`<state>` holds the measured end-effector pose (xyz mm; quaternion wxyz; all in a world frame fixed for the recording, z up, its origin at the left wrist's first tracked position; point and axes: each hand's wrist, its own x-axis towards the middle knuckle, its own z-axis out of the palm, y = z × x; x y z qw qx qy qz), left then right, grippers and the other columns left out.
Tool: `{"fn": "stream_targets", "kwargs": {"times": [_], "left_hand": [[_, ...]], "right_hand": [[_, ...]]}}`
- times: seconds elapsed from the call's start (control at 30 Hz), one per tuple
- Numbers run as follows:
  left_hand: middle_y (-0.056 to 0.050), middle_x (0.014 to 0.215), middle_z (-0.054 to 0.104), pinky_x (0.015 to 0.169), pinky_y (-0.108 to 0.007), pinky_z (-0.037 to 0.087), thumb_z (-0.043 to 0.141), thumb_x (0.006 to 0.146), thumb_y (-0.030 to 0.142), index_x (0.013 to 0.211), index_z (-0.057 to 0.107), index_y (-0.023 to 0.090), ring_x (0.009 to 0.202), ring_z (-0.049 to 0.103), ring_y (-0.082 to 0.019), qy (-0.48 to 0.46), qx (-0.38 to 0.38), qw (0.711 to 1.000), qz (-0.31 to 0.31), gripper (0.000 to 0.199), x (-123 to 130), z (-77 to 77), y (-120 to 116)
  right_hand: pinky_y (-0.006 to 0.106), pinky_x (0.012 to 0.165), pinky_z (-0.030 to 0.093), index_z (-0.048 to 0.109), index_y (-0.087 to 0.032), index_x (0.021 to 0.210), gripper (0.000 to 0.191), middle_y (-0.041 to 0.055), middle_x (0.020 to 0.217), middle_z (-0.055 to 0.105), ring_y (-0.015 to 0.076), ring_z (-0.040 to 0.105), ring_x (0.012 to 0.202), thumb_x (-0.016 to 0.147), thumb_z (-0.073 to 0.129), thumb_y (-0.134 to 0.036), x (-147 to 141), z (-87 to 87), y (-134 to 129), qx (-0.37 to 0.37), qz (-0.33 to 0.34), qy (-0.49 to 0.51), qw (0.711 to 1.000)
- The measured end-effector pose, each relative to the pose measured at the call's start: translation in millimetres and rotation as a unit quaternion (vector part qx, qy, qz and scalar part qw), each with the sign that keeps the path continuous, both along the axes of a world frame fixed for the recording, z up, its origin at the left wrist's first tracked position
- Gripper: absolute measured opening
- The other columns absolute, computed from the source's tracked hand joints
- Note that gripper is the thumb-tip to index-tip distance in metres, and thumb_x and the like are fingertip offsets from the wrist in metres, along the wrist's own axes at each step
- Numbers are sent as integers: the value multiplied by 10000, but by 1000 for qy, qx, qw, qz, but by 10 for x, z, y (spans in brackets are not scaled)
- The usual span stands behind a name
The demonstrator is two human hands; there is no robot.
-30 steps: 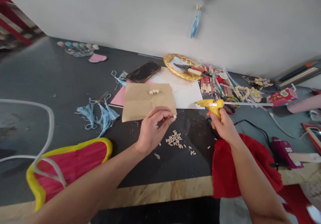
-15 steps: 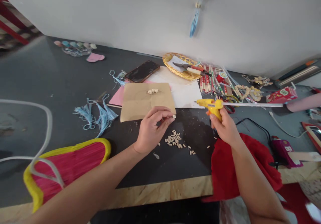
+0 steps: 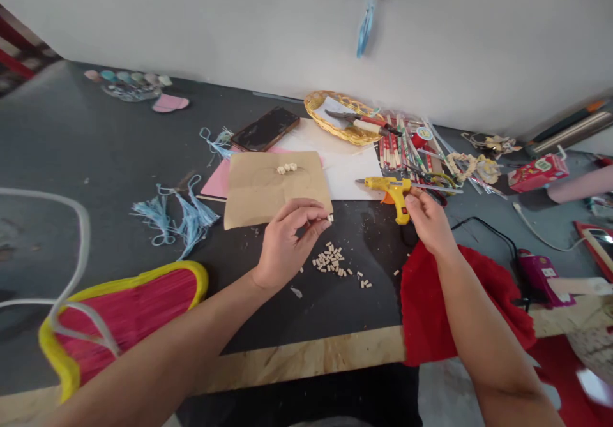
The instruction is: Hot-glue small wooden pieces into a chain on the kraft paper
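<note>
Between the thumb and fingertips of my left hand (image 3: 294, 239) is a small pale beaded piece (image 3: 330, 218), just past the right edge of a brown paper sheet (image 3: 253, 191). Three joined pieces of the same kind form a short row (image 3: 287, 168) on that paper. My right hand (image 3: 431, 219) has its thumb and fingers closed at the rear of a yellow glue gun (image 3: 395, 191), around where the clear glue stick (image 3: 438, 189) comes out. The gun's grip is free of the palm, and its nozzle points left. Loose small wooden pieces (image 3: 329, 259) lie heaped below my hands.
Blue tassels (image 3: 191, 216) and a phone (image 3: 265, 129) lie left of and behind the paper. A wicker basket (image 3: 313, 101) holds pliers (image 3: 357, 119). A red cloth (image 3: 431, 306) lies under my right forearm. A pink-and-yellow woven piece (image 3: 138, 312) is at left.
My right hand has shifted from the glue gun's grip to its rear end. The gun appears further left, and less glue stick shows behind it. My left hand keeps its pinch.
</note>
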<state>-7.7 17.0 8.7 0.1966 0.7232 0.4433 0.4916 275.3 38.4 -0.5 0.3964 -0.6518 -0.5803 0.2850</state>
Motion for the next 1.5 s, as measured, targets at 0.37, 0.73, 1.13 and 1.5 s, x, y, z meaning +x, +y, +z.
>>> {"fn": "stream_targets", "kwargs": {"times": [0.37, 0.73, 1.13, 1.5], "left_hand": [[-54, 936, 680, 749, -264, 560, 635, 847, 148, 866, 671, 196, 864, 660, -151, 13, 9, 1000, -13, 63, 8, 6, -17], [-58, 955, 690, 804, -273, 571, 637, 849, 149, 883, 675, 199, 881, 678, -153, 68, 85, 993, -45, 72, 17, -9, -39], [-60, 963, 697, 825, -264, 564, 624, 862, 155, 879, 677, 178, 888, 677, -146, 88, 93, 991, -51, 59, 23, 26, -58], [-69, 953, 690, 805, -281, 568, 640, 851, 147, 882, 666, 166, 884, 676, -153, 93, 113, 987, -64, 45, 33, -31, -52]], "right_hand": [[255, 646, 456, 663, -210, 844, 90, 22, 803, 690, 144, 625, 685, 870, 631, -290, -453, 257, -469, -10, 378, -217, 900], [266, 635, 371, 620, -199, 759, 50, 4, 750, 696, 152, 621, 661, 806, 605, -193, -622, 205, -585, -4, 385, -363, 848], [273, 768, 468, 634, -180, 914, 148, 59, 911, 699, 190, 658, 895, 949, 497, -225, -490, 77, -398, 6, 278, -322, 905], [253, 695, 477, 645, -182, 848, 86, 48, 872, 669, 174, 645, 827, 883, 567, -171, -499, 72, -404, 26, 276, -322, 905]]}}
